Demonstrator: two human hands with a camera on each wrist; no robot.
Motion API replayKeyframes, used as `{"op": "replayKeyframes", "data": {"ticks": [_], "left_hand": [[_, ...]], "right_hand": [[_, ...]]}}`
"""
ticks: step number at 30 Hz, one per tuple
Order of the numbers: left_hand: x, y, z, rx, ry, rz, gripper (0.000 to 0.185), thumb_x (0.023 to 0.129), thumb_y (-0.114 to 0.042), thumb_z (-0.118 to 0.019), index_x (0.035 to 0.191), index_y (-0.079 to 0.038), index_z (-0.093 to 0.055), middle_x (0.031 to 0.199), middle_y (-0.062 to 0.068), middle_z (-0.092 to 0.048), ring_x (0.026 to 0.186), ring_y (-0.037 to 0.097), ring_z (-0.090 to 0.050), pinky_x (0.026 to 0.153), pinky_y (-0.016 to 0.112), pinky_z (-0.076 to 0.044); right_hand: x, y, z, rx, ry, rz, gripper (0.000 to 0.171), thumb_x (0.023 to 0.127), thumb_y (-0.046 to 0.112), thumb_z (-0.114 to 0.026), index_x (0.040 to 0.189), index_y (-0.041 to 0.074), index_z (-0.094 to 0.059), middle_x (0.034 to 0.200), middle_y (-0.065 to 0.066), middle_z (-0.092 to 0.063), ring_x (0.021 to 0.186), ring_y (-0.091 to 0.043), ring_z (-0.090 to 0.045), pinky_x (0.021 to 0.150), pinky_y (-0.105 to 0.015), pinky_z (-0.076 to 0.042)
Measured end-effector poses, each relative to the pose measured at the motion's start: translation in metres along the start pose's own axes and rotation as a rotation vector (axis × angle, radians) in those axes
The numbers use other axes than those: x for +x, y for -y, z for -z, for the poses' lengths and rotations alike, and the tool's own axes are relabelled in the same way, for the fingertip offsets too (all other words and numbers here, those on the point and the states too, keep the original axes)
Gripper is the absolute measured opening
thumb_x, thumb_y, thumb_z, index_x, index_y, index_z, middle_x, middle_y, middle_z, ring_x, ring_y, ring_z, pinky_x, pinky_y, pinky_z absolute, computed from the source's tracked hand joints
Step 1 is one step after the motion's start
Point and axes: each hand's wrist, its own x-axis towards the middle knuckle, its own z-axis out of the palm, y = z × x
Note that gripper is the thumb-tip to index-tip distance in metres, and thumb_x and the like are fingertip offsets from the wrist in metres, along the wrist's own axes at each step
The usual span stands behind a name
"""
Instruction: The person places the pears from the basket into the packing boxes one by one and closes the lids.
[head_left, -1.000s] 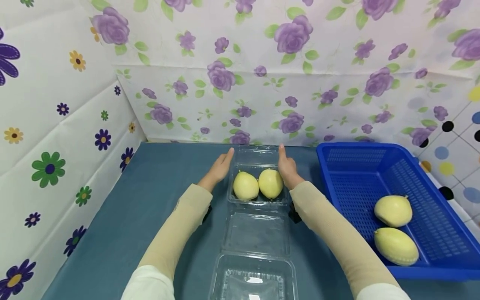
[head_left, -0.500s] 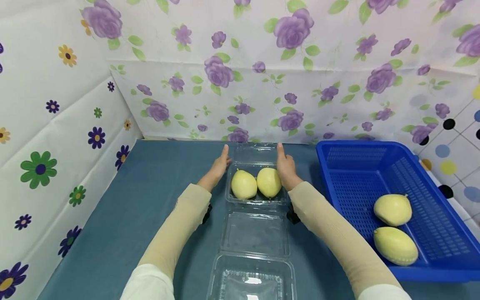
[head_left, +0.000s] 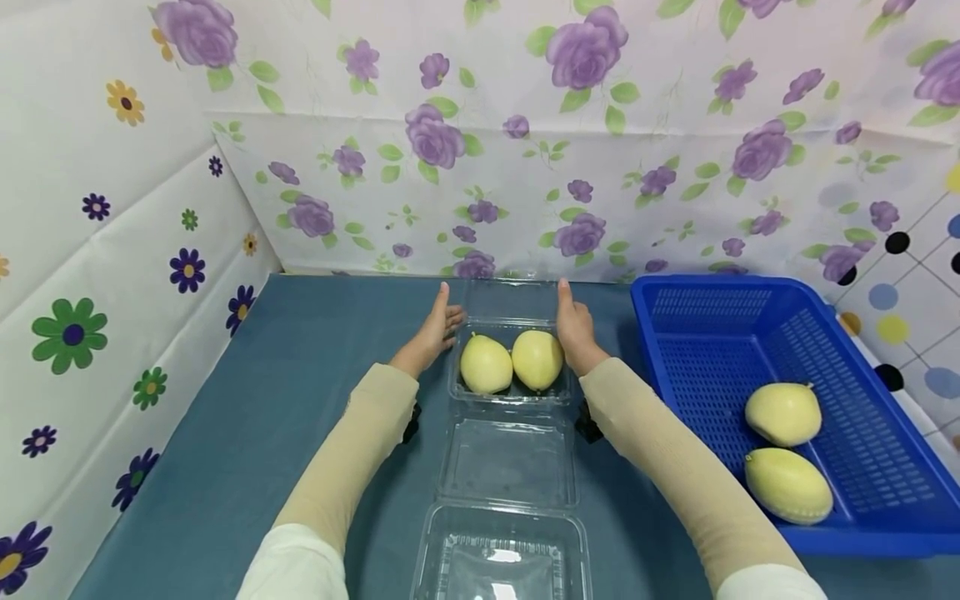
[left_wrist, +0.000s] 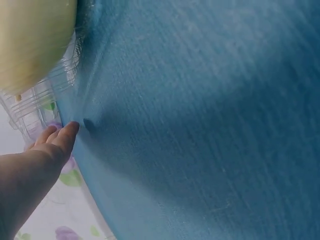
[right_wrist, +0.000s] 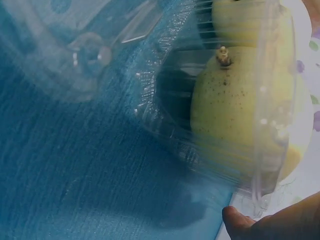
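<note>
As though it were being steadied, the clear box [head_left: 510, 400] is flanked by an unclenched left hand [head_left: 435, 331] and released right hand [head_left: 576, 333].

Pale yellow fruits [head_left: 486, 364], blue basket [head_left: 693, 358], purple-flowered wall [head_left: 517, 150], teal tabletop [head_left: 262, 433]

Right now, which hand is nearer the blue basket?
Right. The right hand is by the fruit container, on the side facing the blue basket; the left hand opposite, farther away.

Passage over table [head_left: 255, 400] left of left hand [head_left: 435, 331]; container [head_left: 510, 401] blocks its right, basket [head_left: 705, 358] farther right.
</note>
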Motion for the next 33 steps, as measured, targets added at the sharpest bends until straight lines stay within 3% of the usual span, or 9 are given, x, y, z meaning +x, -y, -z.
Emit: {"op": "replayKeyframes", "data": {"ticks": [8,16,24,33], "left_hand": [[-0.007,-0.004,-0.002,-0.017,0.003,-0.025,0.086,0.095,-0.066,-0.003,0.152,-0.002,-0.012,0.158,0.014,-0.018,0.146,0.028,-0.015,0.117,0.048,-0.017],[-0.006,-0.003,-0.004,-0.051,-0.014,-0.051,0.085,0.096,-0.064,-0.002,0.152,-0.001,-0.011,0.158,0.017,-0.017,0.146,0.029,-0.017,0.117,0.048,-0.018],[-0.009,-0.006,-0.002,-0.040,0.041,-0.061,0.081,0.096,-0.063,-0.003,0.153,-0.005,-0.007,0.159,0.013,-0.014,0.147,0.028,-0.013,0.117,0.051,-0.016],[-0.011,-0.008,-0.002,-0.130,0.017,-0.048,0.084,0.093,-0.068,-0.001,0.154,-0.010,-0.008,0.158,0.015,-0.017,0.147,0.029,-0.014,0.118,0.050,-0.015]], "right_hand": [[-0.004,0.004,0.001,0.014,0.001,0.001,0.085,0.094,0.068,-0.020,0.149,0.003,-0.029,0.152,-0.015,-0.032,0.139,-0.033,-0.031,0.114,-0.046,-0.027],[-0.004,0.006,0.003,0.055,-0.053,0.047,0.081,0.096,0.065,-0.023,0.144,0.001,-0.038,0.147,-0.017,-0.040,0.136,-0.032,-0.036,0.113,-0.043,-0.029],[-0.007,0.010,0.011,-0.039,0.051,0.100,0.085,0.095,0.066,-0.017,0.151,0.003,-0.022,0.155,-0.017,-0.025,0.142,-0.034,-0.025,0.115,-0.048,-0.023],[-0.006,0.011,0.016,-0.015,0.053,0.133,0.082,0.096,0.065,-0.018,0.152,0.005,-0.018,0.156,-0.015,-0.022,0.143,-0.032,-0.021,0.116,-0.047,-0.020]]}}
